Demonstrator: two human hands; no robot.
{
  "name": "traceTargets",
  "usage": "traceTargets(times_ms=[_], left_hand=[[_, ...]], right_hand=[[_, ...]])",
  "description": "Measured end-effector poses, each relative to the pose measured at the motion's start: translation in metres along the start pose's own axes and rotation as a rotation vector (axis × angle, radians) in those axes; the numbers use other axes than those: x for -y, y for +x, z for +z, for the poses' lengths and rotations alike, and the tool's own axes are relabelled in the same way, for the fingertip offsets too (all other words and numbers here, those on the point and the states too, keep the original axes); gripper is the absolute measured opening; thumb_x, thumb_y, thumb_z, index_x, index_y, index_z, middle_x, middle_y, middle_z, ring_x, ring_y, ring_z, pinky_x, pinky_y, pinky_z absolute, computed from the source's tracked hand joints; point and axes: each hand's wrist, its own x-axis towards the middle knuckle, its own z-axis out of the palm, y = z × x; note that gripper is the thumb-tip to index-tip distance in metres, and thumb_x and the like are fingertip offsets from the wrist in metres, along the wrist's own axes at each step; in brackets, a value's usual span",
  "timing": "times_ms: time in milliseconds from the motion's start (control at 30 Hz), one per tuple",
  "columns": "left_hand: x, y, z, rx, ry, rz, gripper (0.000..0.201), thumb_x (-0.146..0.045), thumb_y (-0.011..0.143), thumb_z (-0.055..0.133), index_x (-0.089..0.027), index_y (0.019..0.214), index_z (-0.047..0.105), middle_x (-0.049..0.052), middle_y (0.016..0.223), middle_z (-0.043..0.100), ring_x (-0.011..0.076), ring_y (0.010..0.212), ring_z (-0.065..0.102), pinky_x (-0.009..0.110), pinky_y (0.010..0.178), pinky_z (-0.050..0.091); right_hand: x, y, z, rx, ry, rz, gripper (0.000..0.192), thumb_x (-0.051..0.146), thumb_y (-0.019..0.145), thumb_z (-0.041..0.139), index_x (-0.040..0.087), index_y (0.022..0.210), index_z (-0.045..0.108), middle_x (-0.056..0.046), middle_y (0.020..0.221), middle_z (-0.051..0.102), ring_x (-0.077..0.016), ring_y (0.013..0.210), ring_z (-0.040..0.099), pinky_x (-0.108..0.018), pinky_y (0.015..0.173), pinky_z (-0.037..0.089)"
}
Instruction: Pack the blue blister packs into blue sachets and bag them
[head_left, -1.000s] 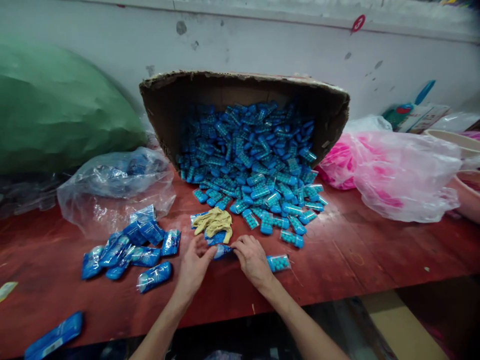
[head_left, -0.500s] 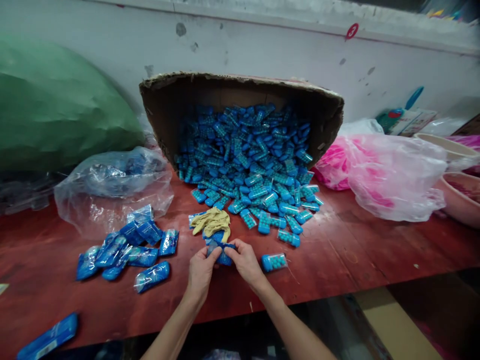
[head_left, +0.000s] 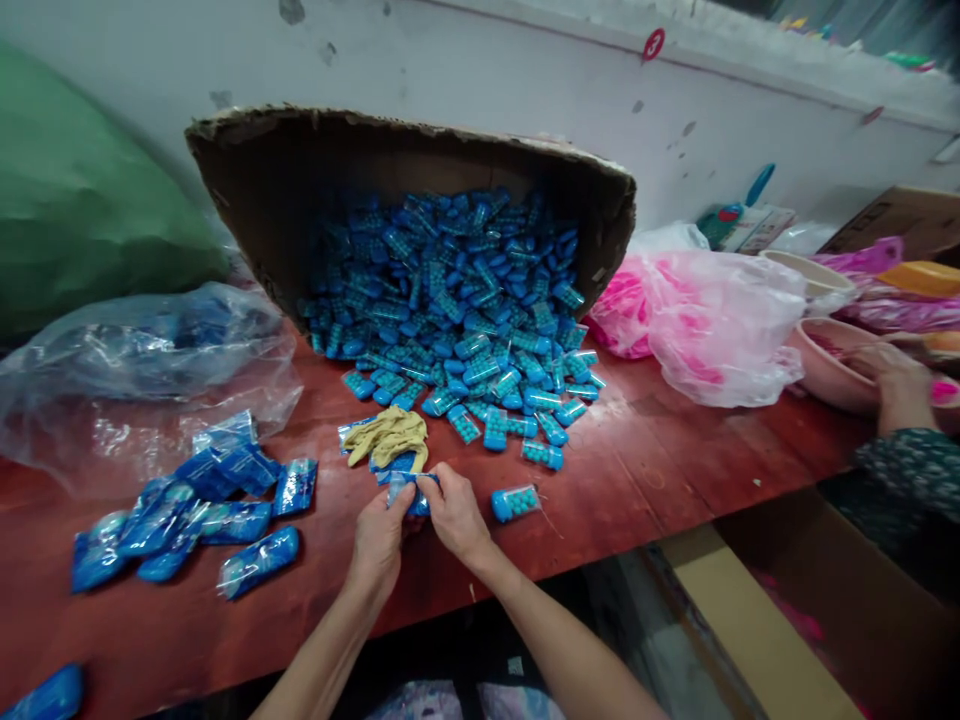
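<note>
My left hand (head_left: 377, 538) and my right hand (head_left: 459, 517) meet near the front of the red table. Between them, the fingertips of both pinch a small blue plastic packet (head_left: 421, 506); its contents are hidden. Just beyond it, a crumpled yellow glove (head_left: 390, 436) lies over more blue packets. To the right of my hands is one clear container with a blue cap and blue beads (head_left: 517, 503). A large heap of the same containers (head_left: 450, 310) spills out of a cardboard box (head_left: 600, 175) tipped on its side. Blue wrapped packs (head_left: 236, 522) lie in a loose group on the left.
A clear plastic bag (head_left: 142, 350) and a big green sack (head_left: 90, 190) stand at the left. On the right are a pink-and-white plastic bag (head_left: 720, 320) and a pink basin (head_left: 829, 365), with another person's hand (head_left: 900, 380) at it. The red table (head_left: 675, 455) ends close to my forearms.
The view has swung to the right, so a co-worker's hand and sleeve now show at the right edge. Both my hands stay on the blue packet, whose clear edge shows more at my left fingers.
</note>
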Motion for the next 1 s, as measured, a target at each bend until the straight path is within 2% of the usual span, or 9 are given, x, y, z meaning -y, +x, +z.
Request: traceTargets(times_ms=[167,267,367,433,533,600,667,800,1000], left_hand=[[-0.011,-0.01,0.001,0.077,-0.065,-0.068,0.026,-0.029,0.057,0.072,-0.012,0.074,0.061,-0.001,0.059,0.062,0.0093,0.05,0.055,0.02,0.047,0.042],[-0.017,-0.015,-0.001,0.155,-0.02,-0.12,0.027,-0.028,0.058,0.072,-0.011,0.076,0.061,0.001,0.06,0.064,0.0106,0.05,0.057,0.02,0.045,0.042],[-0.017,-0.017,-0.002,0.145,-0.001,-0.17,0.025,-0.027,0.059,0.072,-0.011,0.074,0.06,0.001,0.055,0.062,0.0095,0.045,0.055,0.018,0.042,0.041],[-0.016,-0.016,-0.004,0.132,-0.02,-0.204,0.021,-0.027,0.063,0.069,-0.011,0.072,0.058,0.0,0.051,0.06,0.0091,0.043,0.054,0.017,0.04,0.04],[-0.014,-0.013,-0.008,0.108,-0.063,-0.239,0.018,-0.028,0.069,0.064,-0.012,0.067,0.055,0.0,0.048,0.058,0.0099,0.043,0.055,0.017,0.039,0.041],[-0.013,-0.012,-0.012,0.088,-0.089,-0.262,0.018,-0.028,0.073,0.061,-0.013,0.065,0.054,0.001,0.048,0.058,0.0104,0.043,0.056,0.017,0.039,0.041],[-0.012,-0.012,-0.015,0.074,-0.112,-0.294,0.018,-0.027,0.074,0.059,-0.013,0.064,0.053,0.001,0.047,0.058,0.0105,0.042,0.056,0.017,0.038,0.041],[-0.012,-0.015,-0.017,0.059,-0.142,-0.361,0.019,-0.027,0.077,0.056,-0.013,0.065,0.052,0.001,0.047,0.058,0.0099,0.041,0.056,0.017,0.038,0.042],[-0.015,-0.016,-0.021,0.066,-0.184,-0.411,0.011,-0.019,0.08,0.053,-0.012,0.071,0.054,0.003,0.055,0.062,0.0102,0.046,0.059,0.018,0.042,0.046]], right_hand=[[-0.008,0.002,-0.006,0.103,0.312,0.046,0.01,0.026,0.075,0.053,0.019,0.07,0.052,0.005,0.063,0.051,-0.0108,0.06,0.048,-0.02,0.057,0.038],[-0.007,0.005,-0.009,0.088,0.299,0.079,0.016,0.028,0.074,0.056,0.018,0.063,0.05,0.006,0.057,0.048,-0.0095,0.055,0.045,-0.02,0.053,0.036],[0.0,0.001,-0.018,0.083,0.145,0.015,0.027,0.032,0.08,0.049,0.018,0.058,0.048,0.006,0.053,0.044,-0.0091,0.051,0.042,-0.02,0.05,0.034],[0.004,-0.006,-0.031,0.056,-0.032,-0.075,0.029,0.032,0.086,0.041,0.017,0.064,0.053,0.004,0.058,0.049,-0.0104,0.056,0.047,-0.021,0.054,0.036],[0.001,-0.02,-0.06,-0.024,-0.461,-0.18,0.017,0.026,0.084,0.047,0.019,0.094,0.058,-0.005,0.091,0.059,-0.018,0.086,0.053,-0.027,0.073,0.04],[-0.006,-0.028,-0.078,0.008,-0.786,-0.118,0.03,0.024,0.078,0.056,0.02,0.108,0.054,-0.01,0.105,0.056,-0.0239,0.095,0.052,-0.031,0.073,0.042],[-0.012,-0.032,-0.089,0.103,-0.982,-0.052,0.037,0.024,0.075,0.061,0.022,0.111,0.053,-0.01,0.104,0.056,-0.0257,0.093,0.053,-0.031,0.067,0.043],[-0.011,-0.023,-0.084,0.24,-1.072,-0.081,0.027,0.032,0.077,0.059,0.025,0.103,0.055,-0.005,0.093,0.059,-0.0226,0.085,0.058,-0.027,0.06,0.041],[0.001,0.01,-0.057,0.225,-1.021,-0.162,0.03,0.038,0.081,0.054,0.026,0.109,0.05,-0.004,0.095,0.059,-0.0184,0.08,0.06,-0.023,0.054,0.037]])
